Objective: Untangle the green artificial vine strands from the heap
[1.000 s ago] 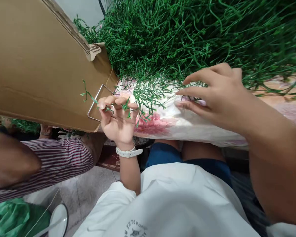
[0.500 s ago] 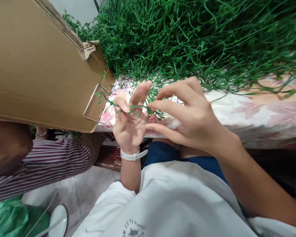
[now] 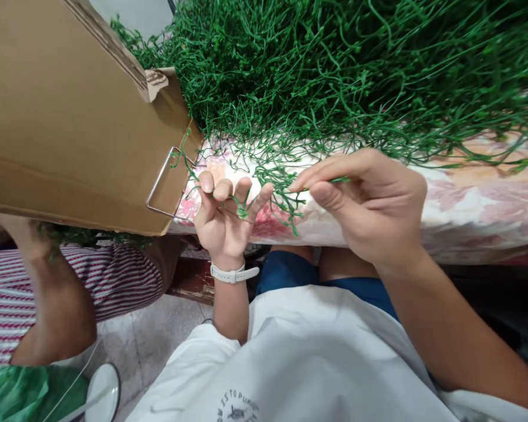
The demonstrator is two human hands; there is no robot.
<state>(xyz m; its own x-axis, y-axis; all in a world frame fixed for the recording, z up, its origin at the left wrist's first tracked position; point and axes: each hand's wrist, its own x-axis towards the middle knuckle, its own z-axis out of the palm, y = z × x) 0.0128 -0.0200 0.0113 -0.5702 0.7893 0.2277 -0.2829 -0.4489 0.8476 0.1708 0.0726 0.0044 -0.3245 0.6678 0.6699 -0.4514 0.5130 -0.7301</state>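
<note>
Palm up, my left hand (image 3: 224, 228) pinches a thin green artificial plant stem (image 3: 187, 155) between thumb and forefinger, its other fingers half curled. The stem's upper end sticks out to the left, and more green bits show by the curled fingers. To the right, my right hand (image 3: 374, 205) has thumb and fingers closed on another green plant stem (image 3: 341, 179), whose tip pokes out above the thumb. Between the hands, a small heap of green sprigs (image 3: 284, 187) rests on the flowered cloth (image 3: 449, 205). Whether the right-hand stem joins these sprigs I cannot tell.
A large pile of green artificial stems (image 3: 317, 64) covers the back of the table. At left stands a cardboard box (image 3: 70, 123) with a bent metal wire loop (image 3: 158, 179) at its corner. Beyond it is another person's arm (image 3: 57, 299), near a green bag (image 3: 22, 390).
My right hand has drawn away to the right and closed on a stem. The fingers of my left hand have curled further. The other person's arm at left has shifted.
</note>
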